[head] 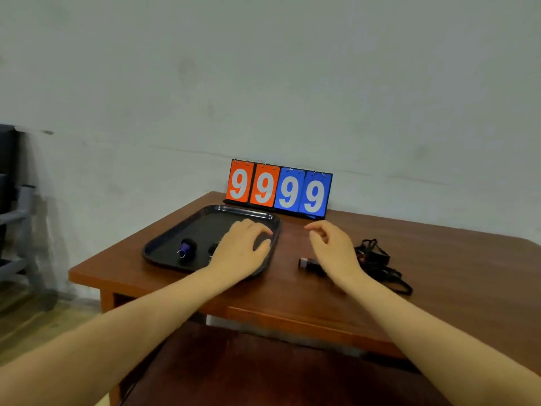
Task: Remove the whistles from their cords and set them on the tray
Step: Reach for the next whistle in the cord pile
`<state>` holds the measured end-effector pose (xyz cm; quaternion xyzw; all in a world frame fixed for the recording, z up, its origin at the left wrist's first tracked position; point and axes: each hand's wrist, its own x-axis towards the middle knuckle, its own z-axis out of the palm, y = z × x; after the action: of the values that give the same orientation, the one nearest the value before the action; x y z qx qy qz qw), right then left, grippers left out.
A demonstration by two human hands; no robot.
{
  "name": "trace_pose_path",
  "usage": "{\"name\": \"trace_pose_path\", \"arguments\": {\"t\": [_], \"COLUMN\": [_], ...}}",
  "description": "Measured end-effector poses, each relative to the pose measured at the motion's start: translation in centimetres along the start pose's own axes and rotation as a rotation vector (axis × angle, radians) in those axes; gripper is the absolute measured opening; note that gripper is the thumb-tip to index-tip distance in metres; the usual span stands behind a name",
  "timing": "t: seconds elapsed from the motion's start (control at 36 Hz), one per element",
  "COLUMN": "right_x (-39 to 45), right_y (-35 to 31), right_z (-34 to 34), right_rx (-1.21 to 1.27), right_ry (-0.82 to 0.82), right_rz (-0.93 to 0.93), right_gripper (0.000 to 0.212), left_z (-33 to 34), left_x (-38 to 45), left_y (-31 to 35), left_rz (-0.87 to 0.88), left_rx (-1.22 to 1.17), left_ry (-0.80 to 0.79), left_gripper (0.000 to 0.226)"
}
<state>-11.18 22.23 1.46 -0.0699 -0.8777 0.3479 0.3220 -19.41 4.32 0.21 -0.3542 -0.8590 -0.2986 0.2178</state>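
Left hand (pixel 244 249) hovers palm-down over the near right part of the black tray (pixel 164 241), fingers loosely spread and holding nothing. To its left on the tray lies a purple-and-black whistle (pixel 186 248) with a metal ring; a second dark piece (pixel 213 248) peeks out just beside the wrist, too hidden to identify. Right hand (pixel 332 248) floats above the table (pixel 439 273), fingers relaxed and slightly curled, empty. Under its wrist a dark whistle (pixel 307 263) lies on the table, and to its right sits a tangle of black cords (pixel 377 259). Beyond both hands stands a scoreboard (pixel 278 190) reading 9999.
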Motion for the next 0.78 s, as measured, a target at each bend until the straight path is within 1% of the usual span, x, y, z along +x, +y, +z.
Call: {"name": "trace_pose_path", "arguments": {"t": [0.06, 0.11, 0.19, 0.25, 0.31, 0.36, 0.44, 0.47, 0.56, 0.61, 0.67, 0.72, 0.75, 0.78], "right_x": [0.0, -0.4, -0.9, -1.1, -0.9, -0.4, 0.9, 1.4, 3.1, 4.4, 5.7, 6.8, 7.3, 7.7], "right_y": [1.9, 3.4, 6.0, 7.1, 8.1, 8.7, 9.4, 9.6, 10.4, 10.7, 10.5, 10.0, 9.8, 9.7], "right_z": [-1.9, -3.1, -4.3, -4.3, -4.6, -4.9, -5.6, -5.8, -6.4, -6.4, -6.2, -5.9, -5.7, -5.6], "right_rx": [-0.025, -0.133, -0.336, -0.44, -0.519, -0.576, -0.651, -0.676, -0.684, -0.594, -0.412, -0.284, -0.265, -0.26], "right_ry": [-0.003, -0.051, -0.174, -0.239, -0.256, -0.236, -0.215, -0.212, -0.156, -0.089, -0.011, 0.075, 0.107, 0.122], "right_rz": [0.011, -0.035, -0.167, -0.215, -0.24, -0.285, -0.305, -0.289, -0.171, -0.062, 0.034, 0.05, 0.034, 0.015], "right_gripper": [0.016, 0.018, 0.029, 0.038, 0.039, 0.036, 0.03, 0.028, 0.024, 0.027, 0.024, 0.015, 0.01, 0.011], "left_z": [2.0, 3.8, 6.4, 7.6, 8.8, 9.2, 9.5, 9.6, 9.3, 9.2, 9.4, 9.8, 10.1, 10.5], "left_x": [0.9, 1.5, 2.6, 3.1, 3.8, 4.4, 5.6, 6.2, 8.2, 9.8, 11.3, 12.4, 12.8, 13.1], "left_y": [2.1, 3.4, 4.7, 4.7, 4.9, 5.0, 5.4, 5.6, 6.5, 7.4, 8.2, 8.8, 9.0, 9.2], "left_rz": [0.052, 0.064, 0.043, 0.043, 0.082, 0.086, 0.003, -0.048, -0.218, -0.286, -0.308, -0.288, -0.265, -0.244], "left_rx": [-0.04, -0.051, -0.023, 0.031, 0.122, 0.115, -0.088, -0.191, -0.579, -0.766, -0.874, -0.938, -0.947, -0.951], "left_ry": [-0.051, -0.107, -0.212, -0.284, -0.328, -0.319, -0.256, -0.227, -0.145, -0.085, -0.044, -0.019, -0.01, -0.001], "left_gripper": [0.028, 0.031, 0.042, 0.047, 0.042, 0.03, 0.014, 0.012, 0.018, 0.023, 0.024, 0.022, 0.021, 0.019]}}
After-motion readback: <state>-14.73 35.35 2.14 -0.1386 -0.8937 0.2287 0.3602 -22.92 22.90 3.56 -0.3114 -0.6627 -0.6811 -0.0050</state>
